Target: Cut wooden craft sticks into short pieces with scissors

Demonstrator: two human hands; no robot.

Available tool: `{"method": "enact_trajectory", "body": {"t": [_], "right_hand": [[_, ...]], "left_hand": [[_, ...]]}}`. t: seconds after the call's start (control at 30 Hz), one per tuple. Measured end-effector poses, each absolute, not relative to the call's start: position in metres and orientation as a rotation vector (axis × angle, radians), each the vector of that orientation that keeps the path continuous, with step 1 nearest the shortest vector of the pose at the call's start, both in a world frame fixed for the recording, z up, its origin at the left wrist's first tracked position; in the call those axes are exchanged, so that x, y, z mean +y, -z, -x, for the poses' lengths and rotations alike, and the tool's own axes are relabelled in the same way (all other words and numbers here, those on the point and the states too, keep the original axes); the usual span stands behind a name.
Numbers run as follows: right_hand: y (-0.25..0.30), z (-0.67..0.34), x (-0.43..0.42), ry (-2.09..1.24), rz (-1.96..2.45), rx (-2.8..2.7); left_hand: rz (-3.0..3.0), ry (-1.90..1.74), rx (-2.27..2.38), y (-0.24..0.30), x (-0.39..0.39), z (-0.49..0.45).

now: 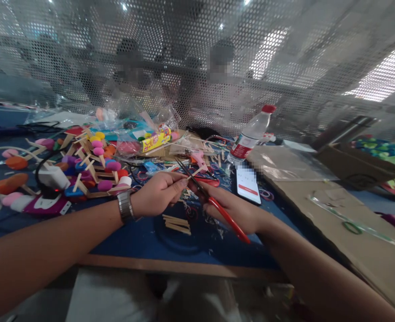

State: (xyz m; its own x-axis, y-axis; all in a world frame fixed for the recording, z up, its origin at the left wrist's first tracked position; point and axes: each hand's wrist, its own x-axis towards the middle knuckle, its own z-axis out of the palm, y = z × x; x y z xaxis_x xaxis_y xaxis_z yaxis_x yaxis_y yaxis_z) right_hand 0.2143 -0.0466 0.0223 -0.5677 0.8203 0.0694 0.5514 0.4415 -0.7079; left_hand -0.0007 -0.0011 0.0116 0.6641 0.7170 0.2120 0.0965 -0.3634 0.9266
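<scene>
Bottle [250,137] and phone [247,184] sit beyond the right hand [235,206] holding scissors [230,220].

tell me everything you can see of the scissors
The scissors have a red handle, plastic by its look, and slim, dark, metal-looking blades. The right hand has them in its grip above the blue table, blades pointing forward and left, handle slanting back rightward. A thin stick is at the blades; how far they open is unclear.
</scene>
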Motion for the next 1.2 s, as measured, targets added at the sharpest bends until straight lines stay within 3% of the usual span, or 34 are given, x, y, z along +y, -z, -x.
{"method": "enact_trajectory", "body": {"t": [0.27, 0.5, 1.2], "right_hand": [[-0.0271, -0.2108, -0.0437, -0.869, 1.187, -2.320], [-0.0282, -0.2123, -0.0395, -0.932, 1.182, -2.227], [-0.0213, -0.2188, -0.0432, -0.971, 1.291, -2.167]], "left_hand": [[-1.855, -0.769, 0.666, -0.0119, 0.0003, 0.0013], [-2.358, -0.915, 0.859, -0.0162, 0.0019, 0.0058], [-2.265, -0.879, 0.830, -0.0174, -0.0029, 0.0021]]}}
